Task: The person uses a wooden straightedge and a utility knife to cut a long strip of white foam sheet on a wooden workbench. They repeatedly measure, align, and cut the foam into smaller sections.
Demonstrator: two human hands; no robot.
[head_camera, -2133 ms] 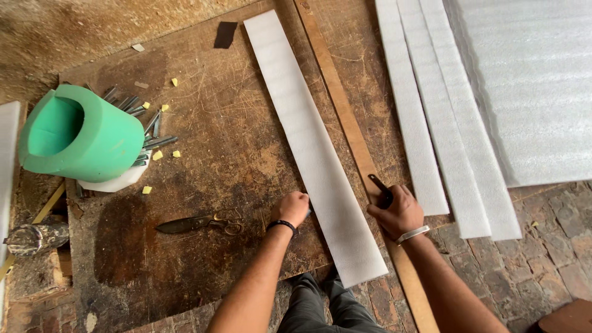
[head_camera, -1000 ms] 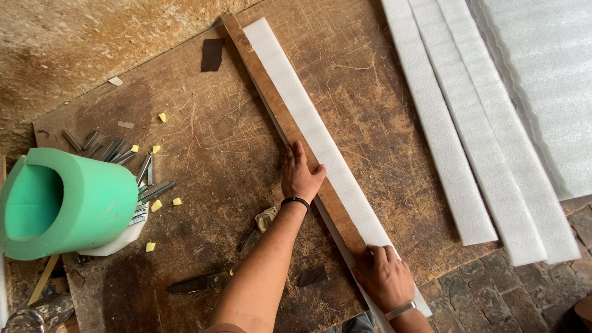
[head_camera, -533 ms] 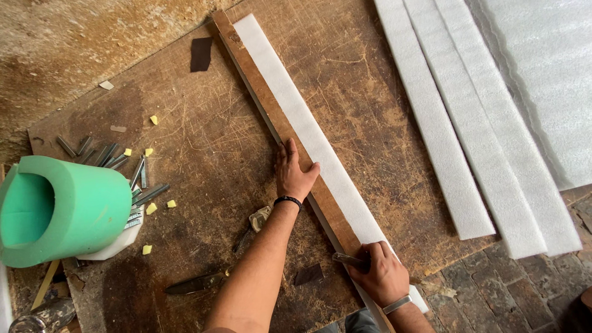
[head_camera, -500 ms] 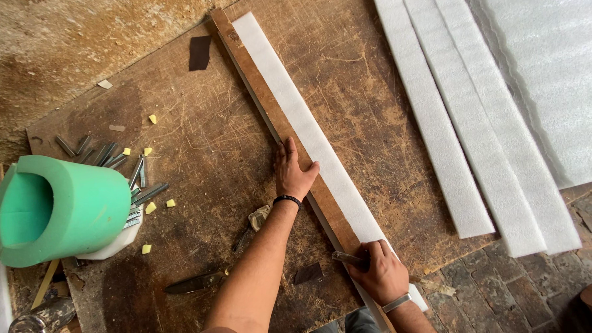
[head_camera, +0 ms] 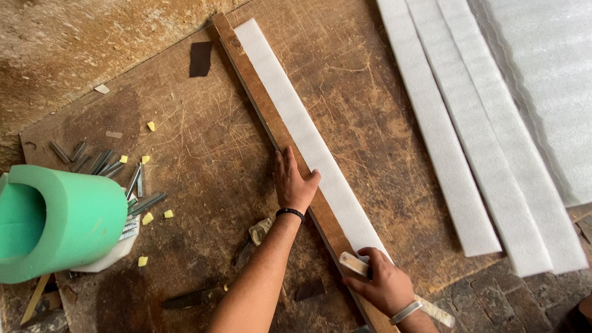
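Pinning wooden straightedge (head_camera: pixel 280 132) w/ flat, open left hand (head_camera: pixel 293 182); right hand (head_camera: pixel 383 285) grip closed on knife (head_camera: pixel 354 264) at white foam strip (head_camera: pixel 308 139); next I'd need steady pull along edge.

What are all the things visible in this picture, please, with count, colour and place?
wooden board: one, brown, scratched, under everything
wooden straightedge: one, brown, diagonal on board
foam strip: one, white, right beside straightedge
cut foam strips: three, white, right side
foam sheet: one, white, far right
foam roll: one, green, left edge
metal blades: several, grey, beside roll
foam scraps: several, yellow, scattered left
knife: one, dark, bottom centre
left hand: pressing straightedge, black wristband
right hand: gripping pale-handled cutter, silver bracelet
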